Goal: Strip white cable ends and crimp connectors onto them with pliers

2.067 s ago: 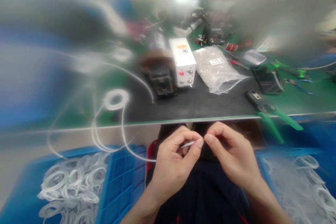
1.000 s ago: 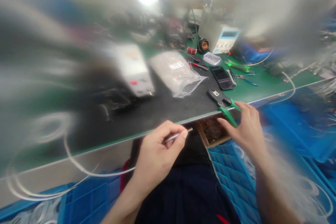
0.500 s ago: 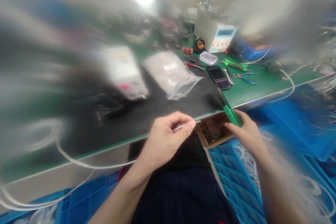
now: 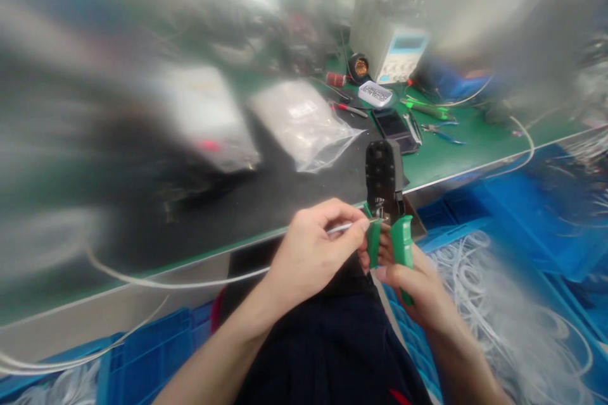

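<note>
Near the bench's front edge, my left hand (image 4: pixel 318 253) pinches a white cable (image 4: pixel 190 283) close to its end between thumb and fingers. The cable trails off to the left across the bench edge. My right hand (image 4: pixel 408 275) is wrapped around the green handles of a crimping tool (image 4: pixel 384 177), whose black head points up and away from me. Its handles are spread apart. The thin tip of the cable reaches the tool between the handles, just below the head; whether it touches is too small to tell.
On the green bench (image 4: pixel 470 152) lie a clear plastic bag (image 4: pixel 304 126), a phone (image 4: pixel 394 130), blue-handled pliers (image 4: pixel 444 133) and a small white tray (image 4: pixel 375 94) of tiny parts. A bench instrument (image 4: pixel 403 57) stands behind. Blue crates (image 4: pixel 147 348) with white cables flank my lap.
My right hand has brought the crimping tool left and turned it upright, beside the cable end. My left hand has shifted slightly right, still pinching the cable.
</note>
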Demonstrator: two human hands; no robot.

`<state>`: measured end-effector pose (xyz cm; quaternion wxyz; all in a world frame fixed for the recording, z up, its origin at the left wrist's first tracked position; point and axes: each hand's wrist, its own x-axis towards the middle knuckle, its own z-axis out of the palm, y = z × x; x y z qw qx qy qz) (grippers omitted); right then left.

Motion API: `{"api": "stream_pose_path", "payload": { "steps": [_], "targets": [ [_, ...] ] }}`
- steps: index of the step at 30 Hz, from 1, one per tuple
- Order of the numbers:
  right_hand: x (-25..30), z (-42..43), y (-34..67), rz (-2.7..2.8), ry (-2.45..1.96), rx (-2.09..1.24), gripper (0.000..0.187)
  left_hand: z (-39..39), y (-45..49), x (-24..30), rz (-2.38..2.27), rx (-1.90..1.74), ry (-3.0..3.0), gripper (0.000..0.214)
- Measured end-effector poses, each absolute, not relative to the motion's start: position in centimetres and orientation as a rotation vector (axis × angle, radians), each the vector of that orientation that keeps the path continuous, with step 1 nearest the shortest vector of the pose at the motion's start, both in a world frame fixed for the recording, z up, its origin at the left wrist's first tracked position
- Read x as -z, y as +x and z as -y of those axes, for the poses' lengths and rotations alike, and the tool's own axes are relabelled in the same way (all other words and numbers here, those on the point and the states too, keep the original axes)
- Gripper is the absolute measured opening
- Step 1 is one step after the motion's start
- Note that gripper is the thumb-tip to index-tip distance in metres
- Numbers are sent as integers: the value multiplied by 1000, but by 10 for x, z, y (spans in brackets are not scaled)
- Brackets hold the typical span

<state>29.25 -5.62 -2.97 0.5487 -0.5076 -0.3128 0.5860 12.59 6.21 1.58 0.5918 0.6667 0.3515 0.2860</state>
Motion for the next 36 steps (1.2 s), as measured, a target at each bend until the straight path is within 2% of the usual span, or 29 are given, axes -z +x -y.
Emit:
{"api": "stream_pose_path", "payload": {
  "steps": [10,24,36],
  "targets": [
    [26,60,285,750,-1291,-1360,17,-61,127,-11,-795,-634,1461,12],
    [22,57,287,906,-1440,-1257,10,-60,132,-13,-794,-638,1398,11],
    [20,55,286,952,-1474,-1194,12,-59,131,-13,-823,-650,1412,12]
  ]
}}
